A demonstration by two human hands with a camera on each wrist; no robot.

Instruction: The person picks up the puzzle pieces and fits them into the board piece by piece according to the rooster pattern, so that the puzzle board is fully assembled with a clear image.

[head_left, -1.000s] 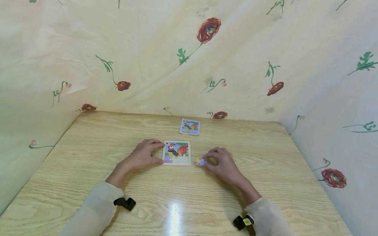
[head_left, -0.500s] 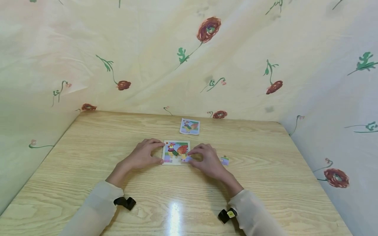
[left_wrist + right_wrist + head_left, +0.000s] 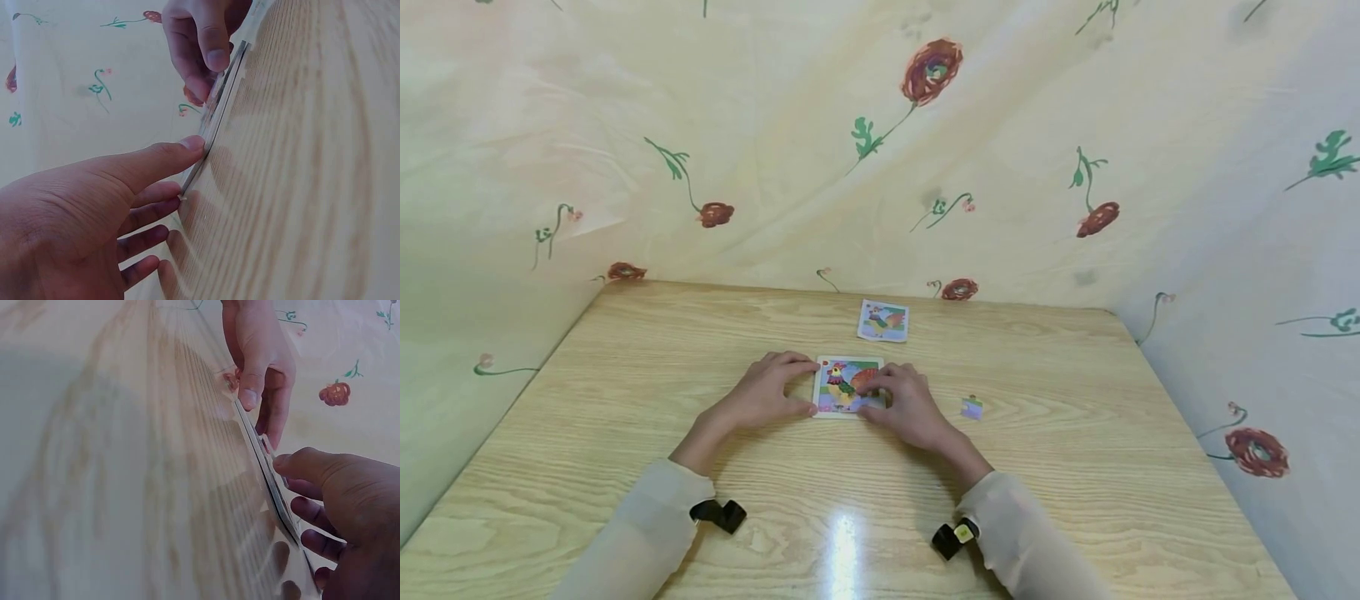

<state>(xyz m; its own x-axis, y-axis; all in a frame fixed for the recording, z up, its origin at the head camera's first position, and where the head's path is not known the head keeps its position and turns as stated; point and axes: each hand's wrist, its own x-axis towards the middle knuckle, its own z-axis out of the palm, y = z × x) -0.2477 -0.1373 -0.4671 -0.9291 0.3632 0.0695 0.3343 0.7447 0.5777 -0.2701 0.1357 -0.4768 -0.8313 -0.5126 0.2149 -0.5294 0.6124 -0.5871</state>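
Observation:
A square jigsaw puzzle with a rooster picture and a pale frame lies flat on the wooden table. My left hand holds its left side, index finger at the far corner and thumb at the near one. Over the puzzle's lower part, my right hand pinches a puzzle piece between thumb and index finger, largely merged with the picture around it. The right hand covers the puzzle's right part. In the left wrist view, the left thumb lies against the puzzle's edge.
To the right of my right hand lies a loose purple and green puzzle piece. Behind the puzzle is a card printed with the same rooster. A flowered cloth hangs along the back and sides of the table.
My right hand has carried a puzzle piece left from beside the frame onto the puzzle's lower part, uncovering the loose piece on the table. The left hand has stayed in place.

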